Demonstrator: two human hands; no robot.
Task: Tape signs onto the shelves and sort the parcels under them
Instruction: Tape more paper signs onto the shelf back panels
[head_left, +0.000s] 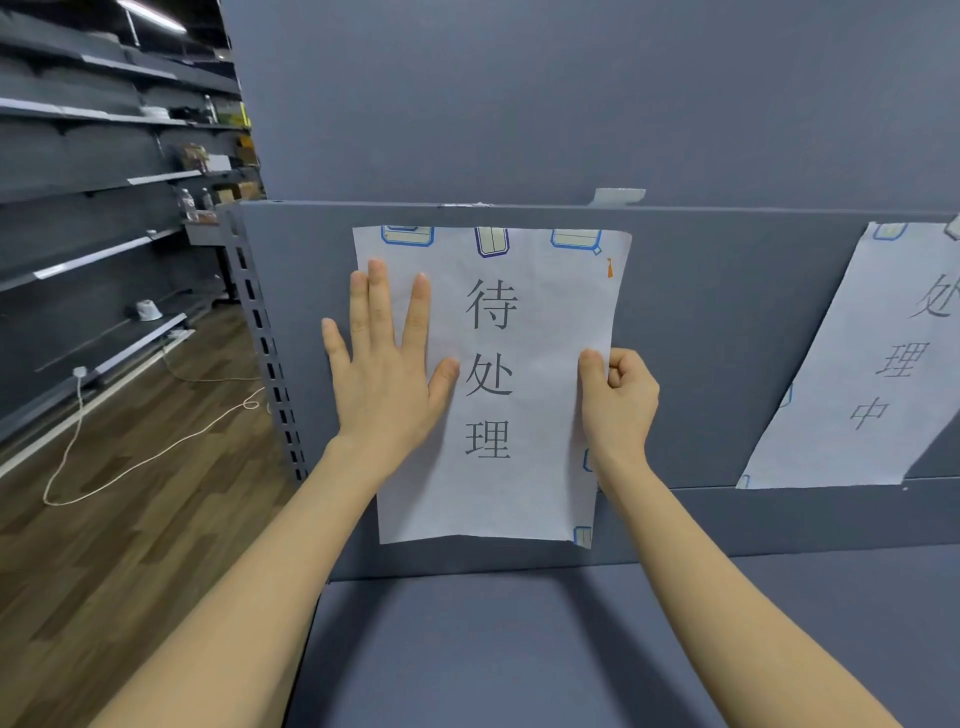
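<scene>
Right grip (621, 400) pinches sign (519, 493) at its right edge.

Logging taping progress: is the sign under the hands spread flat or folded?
Spread flat: the sign lies open on the panel, tape along its top edge; left hand presses it, right hand pinches its right edge.

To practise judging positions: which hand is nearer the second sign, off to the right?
Right. The right hand pinches the right edge of the near sign, the side facing the second sign; the left hand presses flat on its left.
</scene>
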